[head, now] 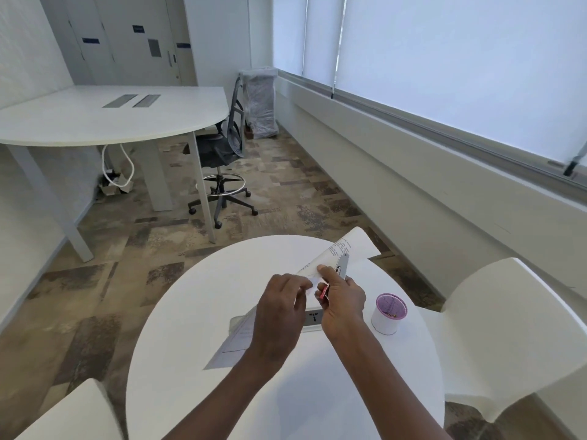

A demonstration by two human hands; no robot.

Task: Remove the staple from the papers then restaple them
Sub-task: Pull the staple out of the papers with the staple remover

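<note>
Hands meet above the middle of a round white table [197,360], both reaching in from the bottom edge of the head view. The left hand [279,315] has its fingers curled together on the near corner of the papers [343,249], pinching the white sheet between thumb and fingertips. The right hand [341,300] is closed around a small stapler [341,265], a metal tool with a red part that shows low in the fist, and its grey tip points up and away from the person, lying against the papers. The thumb of this hand presses on the paper corner just beside the left fingertips. The papers are lifted off the table and bent, so the printed side faces up and the far edge rises toward the window side (the text on them is too small to read). Whether a staple is in the corner I cannot tell, because the fingers cover that place. Under the left wrist a second sheet [232,341] lies flat on the table, partly hidden. Between the two hands a small grey socket plate [313,317] is set into the table top. To the right of the right hand, near but not touching it, a white cup [386,320] with a purple lid stands upright. White chairs [495,328] stand around the table
</note>
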